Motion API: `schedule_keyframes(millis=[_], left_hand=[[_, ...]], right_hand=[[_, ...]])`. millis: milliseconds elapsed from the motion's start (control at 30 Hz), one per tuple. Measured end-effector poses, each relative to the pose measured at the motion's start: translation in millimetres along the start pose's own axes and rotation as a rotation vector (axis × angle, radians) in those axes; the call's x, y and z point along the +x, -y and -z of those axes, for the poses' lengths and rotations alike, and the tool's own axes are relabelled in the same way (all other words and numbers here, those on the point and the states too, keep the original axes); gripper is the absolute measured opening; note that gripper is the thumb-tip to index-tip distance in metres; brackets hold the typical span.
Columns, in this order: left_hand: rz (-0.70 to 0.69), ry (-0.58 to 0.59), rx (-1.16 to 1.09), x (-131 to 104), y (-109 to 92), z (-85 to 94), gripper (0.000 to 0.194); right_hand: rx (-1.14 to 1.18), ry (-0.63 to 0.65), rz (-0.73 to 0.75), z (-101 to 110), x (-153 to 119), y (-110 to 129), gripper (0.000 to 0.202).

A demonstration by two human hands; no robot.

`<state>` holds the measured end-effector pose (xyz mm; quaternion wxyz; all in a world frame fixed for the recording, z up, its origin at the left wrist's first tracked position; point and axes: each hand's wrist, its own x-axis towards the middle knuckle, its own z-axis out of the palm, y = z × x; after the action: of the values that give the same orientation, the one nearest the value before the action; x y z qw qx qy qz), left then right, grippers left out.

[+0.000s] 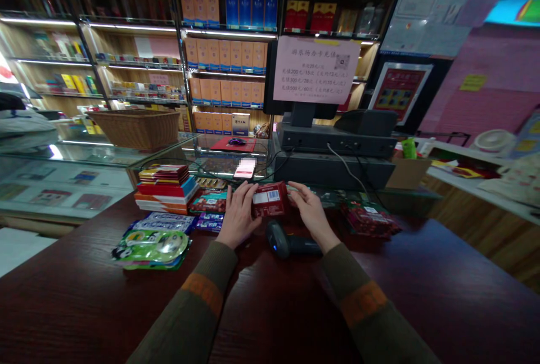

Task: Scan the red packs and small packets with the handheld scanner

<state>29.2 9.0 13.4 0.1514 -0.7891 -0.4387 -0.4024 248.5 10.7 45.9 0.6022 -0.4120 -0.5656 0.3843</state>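
A dark red box [270, 200] with a white barcode label facing me is held up above the counter. My left hand [241, 215] grips its left side, fingers behind the upper edge and thumb near the lower corner. At the box's right edge, the fingertips of my right hand [311, 212] close in a pinch on its upper corner. Just below lies a black barcode scanner [278, 240] with a small blue light, its handle running under my right wrist. Left of my hands are red-brown packs [208, 202] and purple packets [210, 221].
A stack of boxes [164, 189] and green panda packets [154, 247] lie on the dark wooden counter [270, 319]. Red packs [369, 219] sit to the right. Beyond stand a phone [245, 169], a wicker basket [137, 126] and a register [333, 161] with cables.
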Motion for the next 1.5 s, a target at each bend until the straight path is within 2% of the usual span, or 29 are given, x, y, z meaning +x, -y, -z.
schedule_keyframes(millis=[233,467,600,800,1033,1167,1267,1500], left_hand=[[0.041,-0.001,0.013,-1.9,5.2,0.3,0.083],[0.057,-0.010,0.019,-3.7,8.6,0.2,0.083],[0.051,-0.027,0.031,-4.0,9.7,-0.1,0.084],[0.050,-0.029,0.043,-4.9,10.4,-0.7,0.085],[0.051,-0.018,0.053,-7.2,10.5,-1.7,0.083],[0.052,-0.022,0.048,-7.6,10.2,-2.4,0.082],[0.048,0.001,0.034,-7.6,9.3,-1.7,0.082],[0.053,0.022,0.029,-8.4,9.2,0.5,0.081]], right_hand=[[-0.099,-0.006,0.026,31.6,-7.7,4.0,0.042],[-0.322,0.106,0.062,64.3,-40.3,-2.1,0.037],[-0.443,0.172,0.062,75.0,-56.6,-4.6,0.039],[-0.692,0.265,0.145,80.7,-76.5,-3.8,0.041],[-0.937,0.371,0.283,86.0,-87.4,-20.8,0.065],[-1.010,0.407,0.306,84.5,-86.9,-23.3,0.070],[-1.050,0.426,0.334,80.8,-86.5,-22.9,0.068],[-1.109,0.492,0.392,72.4,-87.3,-22.3,0.050]])
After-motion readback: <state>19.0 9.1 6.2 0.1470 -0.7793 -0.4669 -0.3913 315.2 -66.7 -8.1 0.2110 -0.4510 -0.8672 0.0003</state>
